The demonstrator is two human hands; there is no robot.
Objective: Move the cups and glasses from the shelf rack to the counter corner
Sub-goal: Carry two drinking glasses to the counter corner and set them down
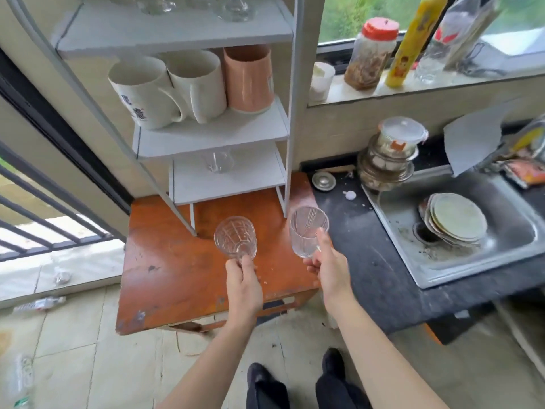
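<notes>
My left hand (243, 283) holds a clear cut glass (235, 237) by its base, tilted over the orange wooden table (165, 261). My right hand (327, 261) grips a second, ribbed clear glass (308, 230) near the table's right edge. The white shelf rack (212, 131) stands on the table behind them. Its middle shelf carries two white mugs (141, 90) (197, 84) and a pink cup (249, 78). A clear glass (218, 161) stands on the lower shelf. More glasses (236, 7) sit on the top shelf, cut off by the frame.
The dark counter (368, 261) runs right of the table, with a steel sink (460, 255) holding stacked plates (455, 219). Stacked bowls and a lidded tub (389, 154) stand at the sink's back corner. Jars and bottles line the window sill (368, 87).
</notes>
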